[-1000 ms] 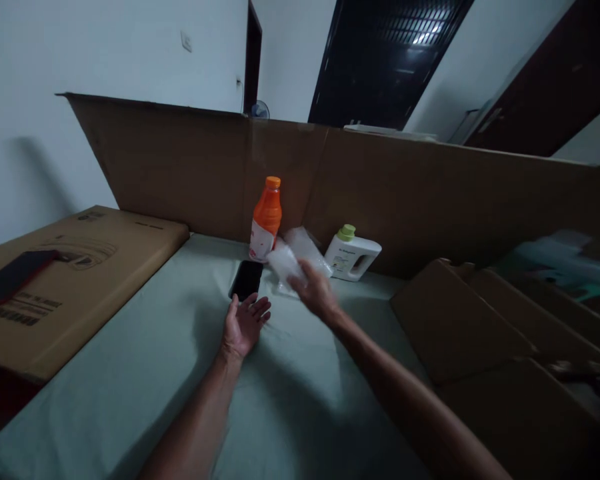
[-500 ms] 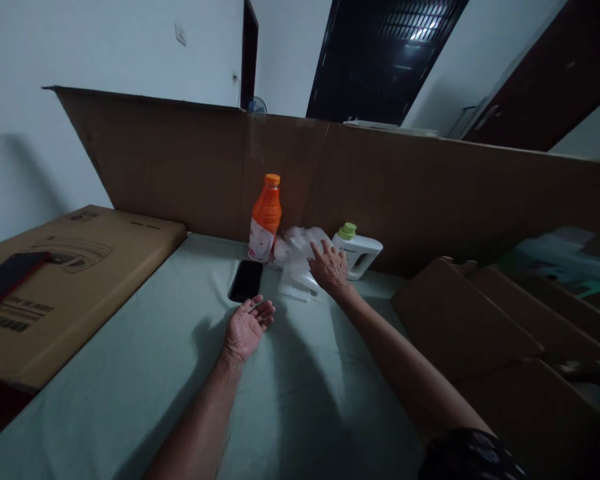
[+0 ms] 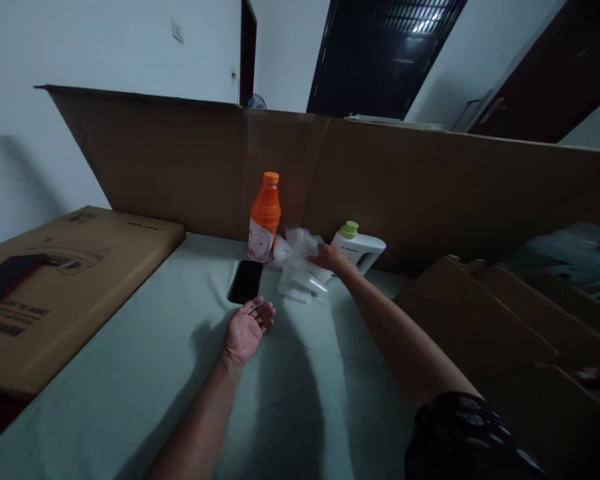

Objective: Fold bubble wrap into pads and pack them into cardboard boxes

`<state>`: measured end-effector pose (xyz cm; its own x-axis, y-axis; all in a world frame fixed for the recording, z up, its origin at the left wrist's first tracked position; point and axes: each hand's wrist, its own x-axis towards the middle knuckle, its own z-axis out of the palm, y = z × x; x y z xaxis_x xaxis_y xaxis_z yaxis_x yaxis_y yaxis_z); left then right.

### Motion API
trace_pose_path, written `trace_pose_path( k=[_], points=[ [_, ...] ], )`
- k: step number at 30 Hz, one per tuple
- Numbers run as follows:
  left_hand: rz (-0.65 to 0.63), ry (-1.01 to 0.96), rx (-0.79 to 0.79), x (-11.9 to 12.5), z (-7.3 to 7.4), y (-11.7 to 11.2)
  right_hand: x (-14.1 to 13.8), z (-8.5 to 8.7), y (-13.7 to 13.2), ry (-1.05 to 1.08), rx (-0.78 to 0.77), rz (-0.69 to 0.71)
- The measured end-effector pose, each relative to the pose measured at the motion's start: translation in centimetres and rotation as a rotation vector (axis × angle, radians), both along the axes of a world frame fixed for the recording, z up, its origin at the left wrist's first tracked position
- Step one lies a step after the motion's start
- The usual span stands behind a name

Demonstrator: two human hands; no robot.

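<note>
My left hand (image 3: 245,331) lies palm up with its fingers spread, just below a black smartphone (image 3: 245,282) on the table. My right hand (image 3: 329,258) is closed on the right side of a crumpled heap of clear bubble wrap (image 3: 300,267); its fingertips are hidden in the plastic. Behind the heap on the left stands an orange bottle (image 3: 267,210) with a pale label. A white jug (image 3: 363,247) with a green cap stands beyond my right wrist, which partly covers it.
A pale green cloth (image 3: 180,373) covers the table. A large flat carton (image 3: 125,247) lies left, with a dark, red-edged object (image 3: 10,280) on it. A cardboard panel (image 3: 180,160) walls the back. Open cardboard boxes (image 3: 480,313) stand at right.
My right hand has come down from above the bubble wrap with spread fingers and closed on it. The wrap has bunched up and shifted slightly. My left hand stays put.
</note>
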<state>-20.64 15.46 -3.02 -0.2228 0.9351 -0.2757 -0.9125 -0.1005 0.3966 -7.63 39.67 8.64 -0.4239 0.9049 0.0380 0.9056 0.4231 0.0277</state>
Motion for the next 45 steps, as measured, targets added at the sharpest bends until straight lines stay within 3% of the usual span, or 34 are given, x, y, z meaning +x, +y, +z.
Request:
trace_pose_path(
  k=[3, 5, 7, 11, 14, 16, 25, 33, 39, 45],
  points=[
    [0.007, -0.004, 0.003, -0.1, -0.1, 0.0, 2.4, 0.6, -2.6, 0.069, 0.073, 0.036],
    [0.016, -0.007, 0.007, -0.1, -0.1, 0.0, 4.4, 0.0, -5.3, 0.133, 0.140, 0.067],
    [0.022, -0.007, 0.012, 0.0, -0.1, 0.0, 6.4, -1.8, -8.4, 0.185, 0.169, 0.105],
    [0.034, 0.014, 0.016, 0.1, 0.2, -0.1, 9.4, -7.3, -13.8, 0.248, 0.143, 0.166],
    [0.042, 0.053, 0.016, 0.1, 0.4, -0.3, 10.2, -10.6, -15.9, 0.287, 0.125, 0.171],
    [0.046, 0.086, 0.012, 0.0, 0.6, -0.4, 10.3, -11.6, -16.3, 0.305, 0.106, 0.173],
    [0.095, 0.313, -0.040, 0.4, 0.9, -0.9, 10.2, -11.3, -16.8, 0.315, 0.043, 0.202],
    [0.176, 0.888, -0.071, 3.5, 0.7, -0.5, 10.2, -10.8, -17.2, 0.304, 0.044, 0.195],
    [0.065, 1.199, -0.015, 6.6, 0.0, -0.9, 9.8, -10.4, -17.8, 0.269, 0.053, 0.231],
    [-0.044, 1.403, 0.035, 7.7, -0.2, -4.1, 9.6, -11.0, -18.3, 0.235, 0.043, 0.299]
  ],
)
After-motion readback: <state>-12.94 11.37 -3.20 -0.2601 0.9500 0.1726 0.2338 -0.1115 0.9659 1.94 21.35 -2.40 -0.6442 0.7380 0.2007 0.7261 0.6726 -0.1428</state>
